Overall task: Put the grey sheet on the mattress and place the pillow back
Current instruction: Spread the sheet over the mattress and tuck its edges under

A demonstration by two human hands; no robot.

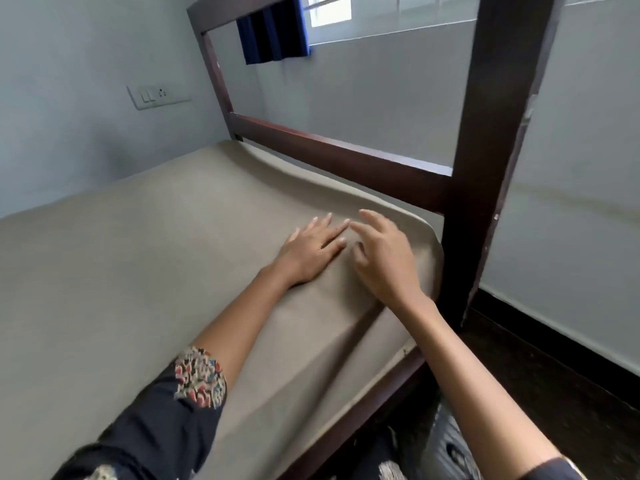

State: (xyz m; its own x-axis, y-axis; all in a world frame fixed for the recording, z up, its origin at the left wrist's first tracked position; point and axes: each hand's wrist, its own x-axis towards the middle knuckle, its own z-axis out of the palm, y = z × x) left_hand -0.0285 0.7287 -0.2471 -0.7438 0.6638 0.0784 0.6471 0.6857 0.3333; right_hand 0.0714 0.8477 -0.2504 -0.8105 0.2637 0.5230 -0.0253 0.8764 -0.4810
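Neither hand grips anything: the left hand (308,252) lies flat on the grey sheet (156,254) with its fingers straight, and the right hand (384,258) sits just beside it with fingers loosely bent and spread, holding nothing. Whether its tips touch the cloth I cannot tell.

The sheet looks close to done. It covers the top of the mattress (346,368) wherever the view reaches and is drawn round the near corner and down the side, with one soft ridge along the end rail and a fold at the lower edge. I judge this to be the smoothing stage. The pillow is not in view, so putting it back is left to do.

The cloth lies smooth and matte. A dark wooden bed frame (346,157) runs behind the hands, its thick post (491,133) standing right at the corner. Pale grey walls surround the bed – a white switch plate (156,97) on one, a blue curtain (273,29) beside a bright window (329,12) higher up. A dark floor (554,393) shows to the right
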